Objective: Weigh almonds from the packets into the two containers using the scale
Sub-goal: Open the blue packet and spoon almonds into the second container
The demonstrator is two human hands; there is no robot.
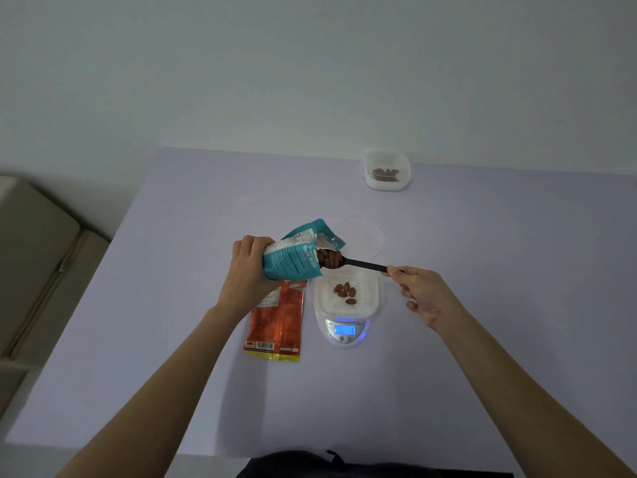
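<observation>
My left hand (249, 270) grips a teal almond packet (293, 258), tilted with its torn mouth toward the right. My right hand (418, 291) pinches the handle of a black spoon (362, 264); its bowl sits at the packet's mouth, heaped with almonds. Below the spoon a white perforated container (365, 294) stands on the white scale (344, 331), holding several almonds (345, 292). The scale's blue display is lit. An orange packet (277, 322) lies flat left of the scale. A second white container (387, 171) with almonds stands at the table's far edge.
A clear lid (365, 232) lies behind the scale. The lilac table (172, 305) ends at a pale wall at the back. A beige sofa (38, 257) stands off the table's left side.
</observation>
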